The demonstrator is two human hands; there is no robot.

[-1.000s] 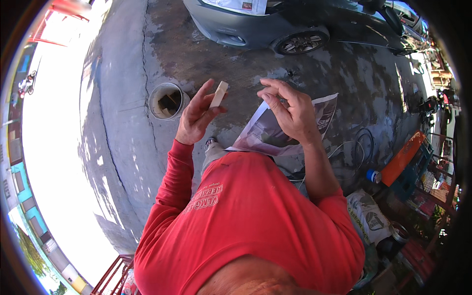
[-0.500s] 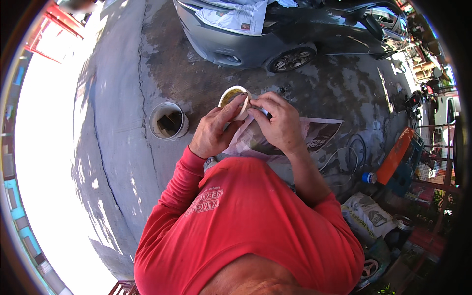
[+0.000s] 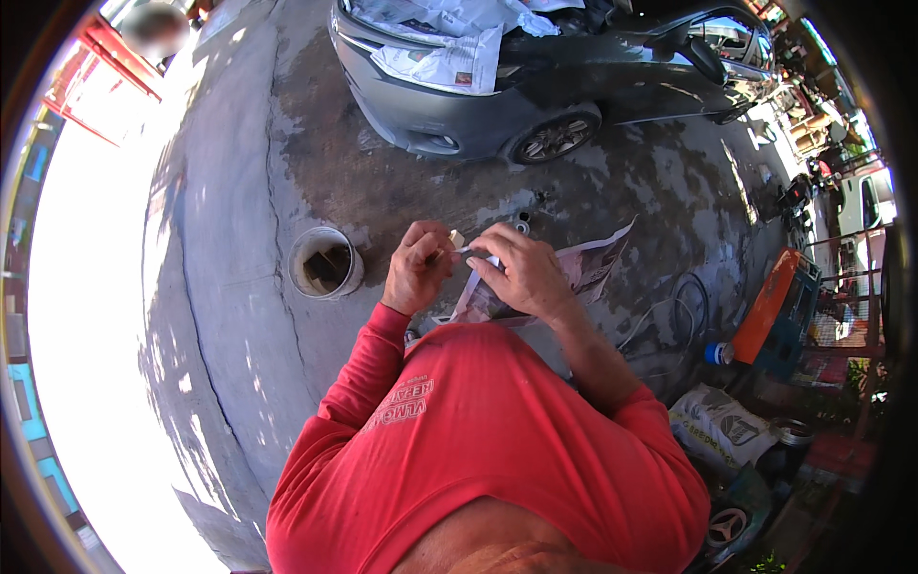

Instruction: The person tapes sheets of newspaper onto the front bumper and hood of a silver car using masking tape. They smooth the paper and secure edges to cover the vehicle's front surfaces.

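In front of my chest, my left hand (image 3: 418,268) is closed around a roll of cream masking tape (image 3: 456,236), now seen nearly edge-on and mostly hidden by the fingers. A short pale strip of the tape spans the small gap between my hands. My right hand (image 3: 521,275) pinches that strip between thumb and forefinger. Below the hands, a printed newspaper sheet (image 3: 601,256) lies at floor level, partly covered by my right hand and forearm. Left of my left hand stands a white bucket (image 3: 356,273) with dark blocks inside.
A dark grey car (image 3: 430,115) stands ahead, newspaper sheets (image 3: 445,62) over its front. A small round grey item (image 3: 522,223) sits beyond my right hand. Rightward are a coiled hose (image 3: 706,301), a blue-and-white can (image 3: 717,353), an orange panel (image 3: 768,301) and a sack (image 3: 722,426).
The tape roll has turned from showing its open ring to nearly edge-on. Both hands have come lower in view and slightly apart, with a strip between them.
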